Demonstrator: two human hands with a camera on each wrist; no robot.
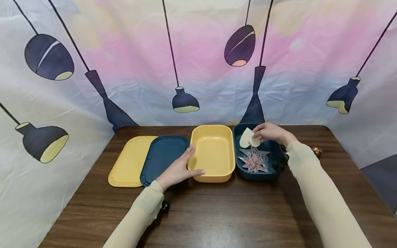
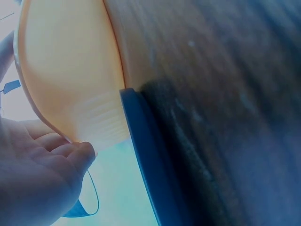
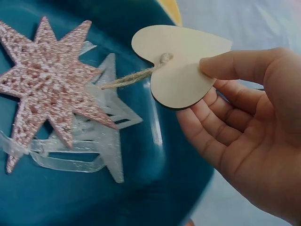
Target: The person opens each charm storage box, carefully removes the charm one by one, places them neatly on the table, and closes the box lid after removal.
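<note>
In the head view, a wooden heart on a twine loop is pinched between the thumb and fingers of my right hand. It hangs over a dark blue box. Inside the box lie a pink glitter star and a clear star ornament with a sheer ribbon; the heart's twine reaches toward them. My left hand holds the near-left corner of a yellow box, fingers along its left rim and thumb at the front. No items show in the yellow box.
A yellow lid lies flat on the wooden table at the left, partly under a dark blue lid. A shiny copper-coloured ball sits right of the blue box. A printed cloth hangs behind the table.
</note>
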